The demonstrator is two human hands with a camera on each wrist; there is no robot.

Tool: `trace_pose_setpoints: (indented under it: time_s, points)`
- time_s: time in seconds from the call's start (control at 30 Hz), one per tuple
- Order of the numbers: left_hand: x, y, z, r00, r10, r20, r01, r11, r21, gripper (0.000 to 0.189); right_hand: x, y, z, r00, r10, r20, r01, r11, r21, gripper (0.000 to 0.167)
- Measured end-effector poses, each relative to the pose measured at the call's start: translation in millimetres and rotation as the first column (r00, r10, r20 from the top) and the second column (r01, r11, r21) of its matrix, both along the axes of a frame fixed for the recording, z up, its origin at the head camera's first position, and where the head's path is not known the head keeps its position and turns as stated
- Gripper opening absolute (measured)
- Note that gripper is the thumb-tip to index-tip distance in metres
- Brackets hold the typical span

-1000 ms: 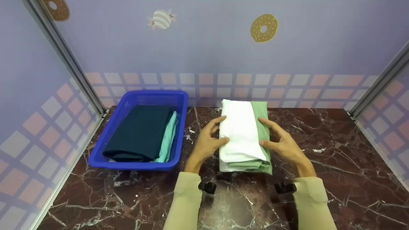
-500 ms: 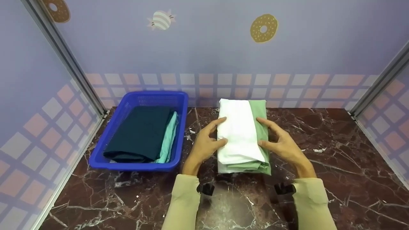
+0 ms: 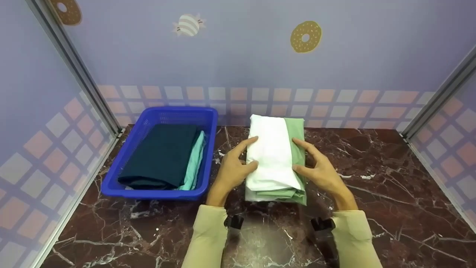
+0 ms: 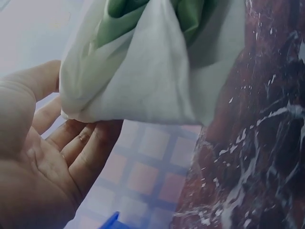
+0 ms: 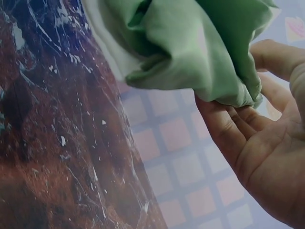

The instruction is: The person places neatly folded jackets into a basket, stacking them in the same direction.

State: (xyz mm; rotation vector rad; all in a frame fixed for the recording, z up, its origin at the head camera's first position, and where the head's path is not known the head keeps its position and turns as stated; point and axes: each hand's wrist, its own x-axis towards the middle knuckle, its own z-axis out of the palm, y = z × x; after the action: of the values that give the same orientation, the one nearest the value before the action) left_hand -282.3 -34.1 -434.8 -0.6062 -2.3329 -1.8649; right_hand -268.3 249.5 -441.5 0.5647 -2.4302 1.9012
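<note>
A folded white-and-green cloth (image 3: 271, 152), its kind unclear, lies between both hands over the dark marbled table in the head view. My left hand (image 3: 232, 167) grips its white left side, thumb on top and fingers tucked beneath. On the green right side my right hand (image 3: 319, 169) grips it the same way. Both wrist views show fingers under the cloth's edge: the left hand (image 4: 57, 138) at a white corner, the right hand (image 5: 257, 129) at a bunched green fold. Loose layers show at its near end, and its underside is hidden in the head view.
Left of the cloth stands a blue plastic basket (image 3: 156, 193). Inside it lie a folded dark navy cloth (image 3: 160, 154) and a turquoise cloth (image 3: 194, 163). The marbled table (image 3: 372, 201) meets a patterned wall (image 3: 238, 56) at the back, with panels on both sides.
Both hands and the white-and-green cloth have shifted slightly left together, toward the basket. The grip looks the same, and the head view has moved a little.
</note>
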Motion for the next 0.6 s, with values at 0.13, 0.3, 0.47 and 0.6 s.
trace_pose_setpoints:
  time_s: [0.13, 0.3, 0.47, 0.6]
  points:
    - [2.5, -7.0, 5.8, 0.998, 0.043, -0.054, -0.046, 0.997, -0.060, 0.068, 0.7, -7.6, 1.9, 1.000, 0.001, -0.007, -0.002, 1.000, -0.010, 0.077]
    - [2.9, -22.5, 16.6, 0.989, 0.096, -0.114, -0.109, 0.987, -0.120, 0.065, 0.3, -20.9, 7.1, 1.000, 0.015, -0.028, -0.016, 1.000, -0.024, 0.078]
    - [1.0, -41.4, 34.6, 0.985, 0.095, -0.143, -0.117, 0.982, -0.151, 0.064, -4.6, -36.8, 19.8, 0.998, 0.050, -0.041, -0.051, 0.998, -0.038, 0.080]
    - [-2.9, -56.6, 55.4, 0.990, 0.073, -0.121, -0.092, 0.982, -0.165, 0.064, -10.7, -49.4, 36.6, 0.995, 0.052, -0.081, -0.054, 0.998, -0.027, 0.081]
